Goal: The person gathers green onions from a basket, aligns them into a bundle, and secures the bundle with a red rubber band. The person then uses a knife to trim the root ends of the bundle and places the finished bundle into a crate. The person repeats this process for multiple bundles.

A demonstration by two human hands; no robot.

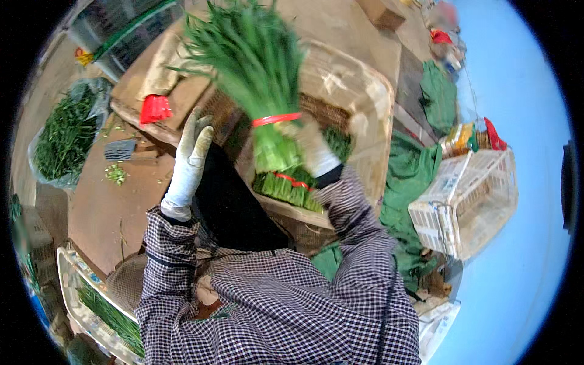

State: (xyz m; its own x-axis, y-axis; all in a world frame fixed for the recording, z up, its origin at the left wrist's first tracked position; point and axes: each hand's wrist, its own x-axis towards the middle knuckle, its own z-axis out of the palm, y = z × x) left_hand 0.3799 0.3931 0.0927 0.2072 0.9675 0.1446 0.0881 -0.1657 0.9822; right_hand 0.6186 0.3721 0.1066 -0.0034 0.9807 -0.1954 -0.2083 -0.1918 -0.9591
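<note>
My right hand, in a whitish work glove, is closed on a large bunch of green leafy stalks near the red tape band around it. The bunch is tilted, leaves away from me, cut ends towards me, over a white plastic crate. Another red-banded bunch lies in the crate's near part, and more greens show beyond my right hand. My left hand, gloved too, is raised left of the crate with fingers apart and nothing in it.
A cleaver-like blade lies on the brown board at left, with plant scraps. Beyond it stands a plastic bag of greens. A crate with long greens is at lower left. An upturned white crate and green sacking are at right.
</note>
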